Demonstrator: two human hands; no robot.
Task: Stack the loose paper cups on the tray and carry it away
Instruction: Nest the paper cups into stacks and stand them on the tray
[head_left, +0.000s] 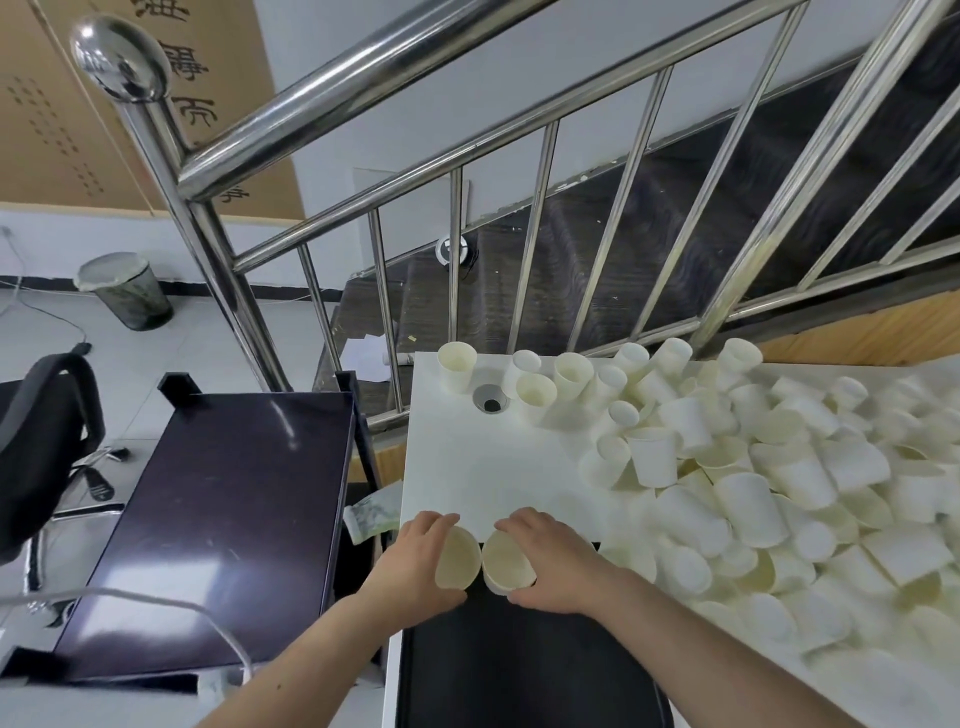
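Note:
My left hand (415, 561) grips a cream paper cup (457, 558) with its mouth facing me. Right beside it, my right hand (550, 558) grips a second paper cup (508, 561), also mouth toward me. The two cups touch side by side above the far edge of a black tray (530, 670), which lies on the white table (478, 467) right in front of me. A big heap of loose paper cups (753, 493) covers the right half of the table, most lying on their sides.
A steel stair railing (467, 208) runs behind the table. A cable hole (490, 400) sits in the tabletop near several upright cups (457, 364). Left of the table stands a dark purple surface (223, 530), with an office chair (47, 441) and a waste bin (127, 291) beyond.

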